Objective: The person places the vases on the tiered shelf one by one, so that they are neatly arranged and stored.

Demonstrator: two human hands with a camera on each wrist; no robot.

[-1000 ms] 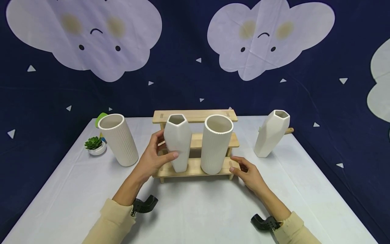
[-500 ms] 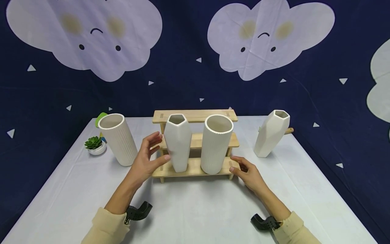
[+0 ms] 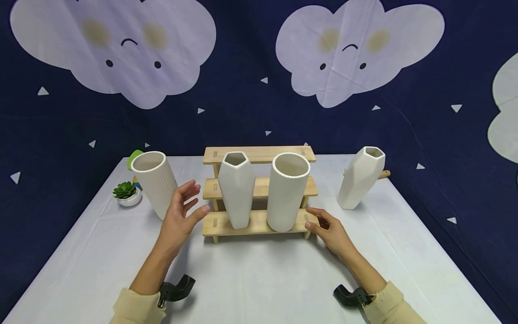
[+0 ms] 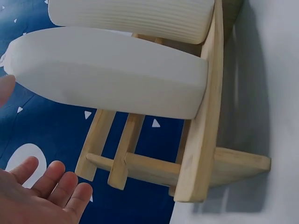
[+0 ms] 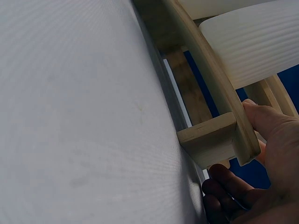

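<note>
A three-tier wooden stand (image 3: 259, 155) is on the table, with two white vases on its lowest tier. The left one is a faceted vase (image 3: 236, 189); the right one is a ribbed cylindrical vase (image 3: 288, 193). My left hand (image 3: 178, 220) is off to the left of the stand, fingers spread and holding nothing, in front of another ribbed vase (image 3: 155, 180) whose lower part it partly hides. At the lowest tier's right end, my right hand (image 3: 332, 231) pinches the board; the thumb (image 5: 266, 114) lies against the board in the right wrist view.
On the right is a second faceted vase (image 3: 361, 177), with a wooden handle end (image 3: 384, 173) showing behind it. A small potted succulent (image 3: 127, 193) and a partly hidden green item (image 3: 134, 157) are at the left. Behind the white-covered table (image 3: 259, 288) hangs a dark blue cloth.
My left hand has let go of the faceted vase and drawn back left and toward me. That vase stays upright on the lowest tier. The right hand has kept its place.
</note>
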